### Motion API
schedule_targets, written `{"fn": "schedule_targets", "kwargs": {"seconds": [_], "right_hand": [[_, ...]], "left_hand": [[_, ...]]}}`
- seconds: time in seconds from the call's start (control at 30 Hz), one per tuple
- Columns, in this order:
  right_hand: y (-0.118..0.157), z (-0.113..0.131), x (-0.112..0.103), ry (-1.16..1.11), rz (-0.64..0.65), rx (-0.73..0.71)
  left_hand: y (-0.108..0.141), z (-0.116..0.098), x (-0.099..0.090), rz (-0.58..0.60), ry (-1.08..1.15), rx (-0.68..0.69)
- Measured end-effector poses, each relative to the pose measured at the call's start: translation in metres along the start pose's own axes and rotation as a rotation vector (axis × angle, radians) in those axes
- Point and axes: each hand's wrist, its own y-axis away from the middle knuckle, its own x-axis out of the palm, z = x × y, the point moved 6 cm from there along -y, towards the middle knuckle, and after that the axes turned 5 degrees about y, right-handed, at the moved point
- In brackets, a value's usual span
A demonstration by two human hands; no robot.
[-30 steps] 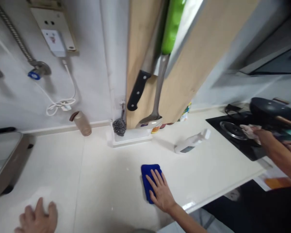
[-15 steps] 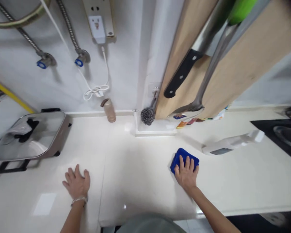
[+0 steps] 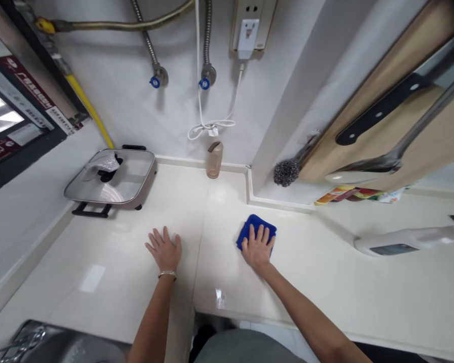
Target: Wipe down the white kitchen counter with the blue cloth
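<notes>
My right hand [image 3: 258, 250] holds a folded blue cloth [image 3: 252, 222] down against the white countertop [image 3: 227, 272], fingers spread over its top. Part of the cloth is hidden under the palm. My left hand [image 3: 165, 249], with a bracelet [image 3: 167, 275] at the wrist, rests flat on the counter left of the seam. Its fingers are apart and nothing is in it. Behind that hand stands a rectangular electric pan [image 3: 142, 194] with a glass lid. A brownish translucent bottle [image 3: 214, 160] is by the back wall.
At the lower left is a metal sink [image 3: 79, 348]. A white spray bottle [image 3: 404, 239] is on the right. Above the counter, a knife [image 3: 382, 111], a metal spatula [image 3: 393, 156] and a steel-wool scrubber [image 3: 286, 172] hang near a wooden board [image 3: 439, 131]. A cable [image 3: 212, 126] hangs from the socket.
The view has turned left, bringing the sink in. My right hand has slid leftward with the blue cloth, nearer my left hand, which stays about where it was on the counter.
</notes>
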Motion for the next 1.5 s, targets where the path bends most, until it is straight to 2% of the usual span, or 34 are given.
{"fn": "schedule_targets", "kwargs": {"seconds": [0.1,0.2,0.27,0.33,0.43,0.5,0.57,0.67,0.77,0.87,0.93,1.0,1.07,1.17,1.33,1.4,1.5], "right_hand": [[0.026,0.057,-0.012,-0.074,0.005,-0.129],[0.061,0.102,-0.024,-0.194,-0.005,-0.253],[0.081,0.119,-0.031,-0.306,-0.017,-0.339],[0.094,0.122,-0.037,-0.456,-0.03,-0.435],[0.1,0.093,-0.04,-0.783,-0.039,-0.541],[0.101,0.054,-0.033,-1.039,-0.019,-0.532],[0.104,0.009,-0.017,-1.208,0.038,-0.472],[0.113,-0.054,0.016,-1.295,0.184,-0.31],[0.119,-0.103,0.036,-1.317,0.245,-0.154],[0.115,-0.128,0.04,-1.363,0.251,-0.064],[0.11,-0.135,0.039,-1.397,0.254,-0.047],[0.106,-0.137,0.037,-1.412,0.246,-0.055],[0.106,-0.139,0.035,-1.398,0.236,-0.077],[0.109,-0.145,0.037,-1.367,0.253,-0.082],[0.115,-0.152,0.049,-1.385,0.39,-0.066],[0.115,-0.152,0.051,-1.391,0.422,-0.055],[0.113,-0.15,0.049,-1.377,0.4,-0.034]], "left_hand": [[0.003,0.004,0.002,0.009,0.033,0.011],[0.006,0.005,0.001,0.027,0.071,0.036],[0.008,0.006,-0.001,0.043,0.113,0.042],[0.01,0.009,-0.003,0.086,0.187,0.03],[0.013,0.014,-0.008,0.175,0.275,0.01],[0.018,0.01,-0.014,0.214,0.283,0.028],[0.026,-0.005,-0.019,0.236,0.278,0.073],[0.049,-0.053,-0.015,0.281,0.286,0.179],[0.08,-0.112,0.0,0.322,0.289,0.284],[0.105,-0.153,0.011,0.315,0.232,0.341],[0.115,-0.164,0.013,0.295,0.157,0.368],[0.123,-0.164,0.01,0.299,0.09,0.397],[0.134,-0.155,0.002,0.322,0.048,0.422],[0.163,-0.131,-0.02,0.343,-0.014,0.438],[0.208,-0.084,-0.06,0.416,-0.098,0.497],[0.211,-0.068,-0.07,0.432,-0.12,0.508],[0.197,-0.049,-0.073,0.419,-0.126,0.464]]}}
